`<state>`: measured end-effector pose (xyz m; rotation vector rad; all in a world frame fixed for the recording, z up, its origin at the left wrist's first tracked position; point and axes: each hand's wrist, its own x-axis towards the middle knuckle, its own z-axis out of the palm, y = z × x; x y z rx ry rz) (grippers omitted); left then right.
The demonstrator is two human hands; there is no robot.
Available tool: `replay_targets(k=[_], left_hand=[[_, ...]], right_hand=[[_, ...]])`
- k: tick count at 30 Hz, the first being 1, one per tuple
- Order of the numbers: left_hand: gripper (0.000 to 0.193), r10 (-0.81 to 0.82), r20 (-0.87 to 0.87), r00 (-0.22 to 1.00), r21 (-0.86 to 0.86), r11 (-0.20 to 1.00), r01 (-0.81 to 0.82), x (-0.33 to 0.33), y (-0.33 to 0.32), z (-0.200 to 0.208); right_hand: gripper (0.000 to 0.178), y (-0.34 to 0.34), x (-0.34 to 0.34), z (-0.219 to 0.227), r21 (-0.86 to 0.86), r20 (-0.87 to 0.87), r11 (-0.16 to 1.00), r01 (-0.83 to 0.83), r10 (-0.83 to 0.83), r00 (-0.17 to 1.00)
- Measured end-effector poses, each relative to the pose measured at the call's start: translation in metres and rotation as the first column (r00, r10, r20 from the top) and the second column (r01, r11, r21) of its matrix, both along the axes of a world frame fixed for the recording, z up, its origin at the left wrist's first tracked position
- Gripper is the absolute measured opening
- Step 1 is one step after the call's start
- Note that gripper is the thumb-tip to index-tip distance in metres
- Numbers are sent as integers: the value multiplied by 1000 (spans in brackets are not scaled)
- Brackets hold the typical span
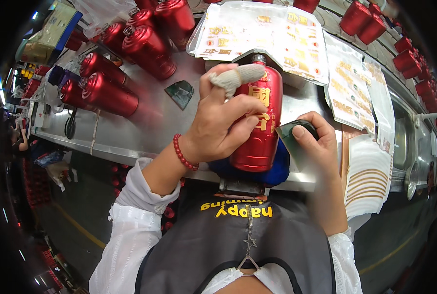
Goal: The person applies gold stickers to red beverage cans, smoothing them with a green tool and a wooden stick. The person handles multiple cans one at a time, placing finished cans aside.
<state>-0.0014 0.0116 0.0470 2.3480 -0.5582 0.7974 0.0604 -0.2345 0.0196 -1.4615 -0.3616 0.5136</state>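
A glossy red bottle with raised gold characters lies tilted in front of me, its neck pointing away, on a blue pad. Across its upper left side lies my left hand, fingers bent and pressed on the gold lettering. One of those fingers wears a white cloth cover; a red bead bracelet circles the wrist. In my right hand a dark green, flat scraper is gripped between thumb and fingers, close by the bottle's right side.
Several red bottles stand at the far left of the metal table. Another dark green scraper lies between them and my left hand. Sheets of gold decals spread behind the bottle and right; curved brown-striped sheets lie near my right arm.
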Motion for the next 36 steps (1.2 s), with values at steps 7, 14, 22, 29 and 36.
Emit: replay_targets(k=[7,14,22,29,36], left_hand=[[16,-38,-72,997,414,908,64,28,-20,31],[13,-70,-88,994,380,920,98,29,-23,28],[22,-70,-139,988,209,973,99,28,-12,29],[22,-71,-161,984,127,988,92,24,-6,22],[20,-85,-138,987,78,992,97,21,-6,18]], right_hand=[[16,-1,2,-3,25,3,994,104,-104,995],[18,4,3,0,41,-2,995,89,-89,996],[19,8,9,4,-11,13,1000,22,-22,1000],[18,7,19,8,-51,69,998,32,-28,997],[18,6,25,7,-31,92,996,-81,84,992]])
